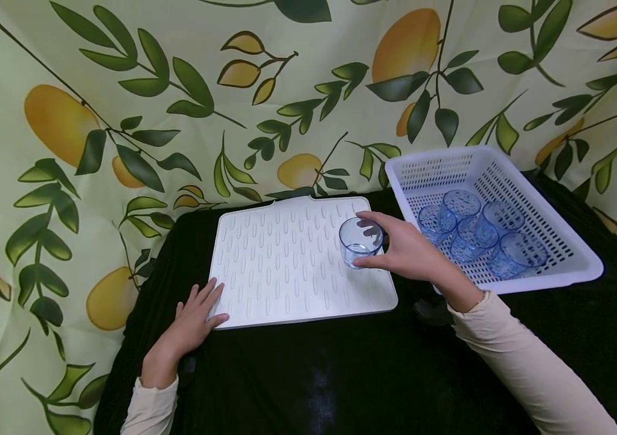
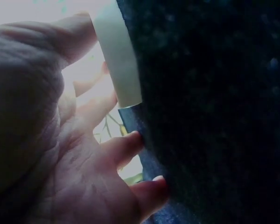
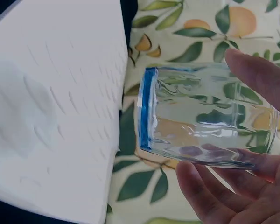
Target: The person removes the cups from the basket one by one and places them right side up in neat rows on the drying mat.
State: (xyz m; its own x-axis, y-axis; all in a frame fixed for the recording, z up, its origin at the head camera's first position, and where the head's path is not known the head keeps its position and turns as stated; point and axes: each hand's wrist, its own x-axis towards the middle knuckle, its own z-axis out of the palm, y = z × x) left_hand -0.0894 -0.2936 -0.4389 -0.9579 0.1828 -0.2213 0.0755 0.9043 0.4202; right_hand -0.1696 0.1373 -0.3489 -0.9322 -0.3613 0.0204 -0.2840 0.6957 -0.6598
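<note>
My right hand [image 1: 406,244] holds a clear bluish drinking glass [image 1: 361,244] by its sides, thumb on one side and fingers on the other. The glass is over the right part of a white drying board [image 1: 287,266] with rows of small oval ridges. In the right wrist view the glass [image 3: 200,116] has its thick blue base towards the board [image 3: 56,102], with a gap between them. At the board's left edge rests my left hand [image 1: 191,323], fingers spread and fairly straight. The left wrist view shows its thumb and fingers [image 2: 126,144] by the board's edge [image 2: 119,60].
To the right stands a white perforated plastic basket [image 1: 569,266] with several similar blue-tinted glasses [image 1: 520,254] inside. A black cloth [image 1: 297,374] covers the table. Behind it hangs a curtain [image 1: 308,90] printed with fruit and leaves.
</note>
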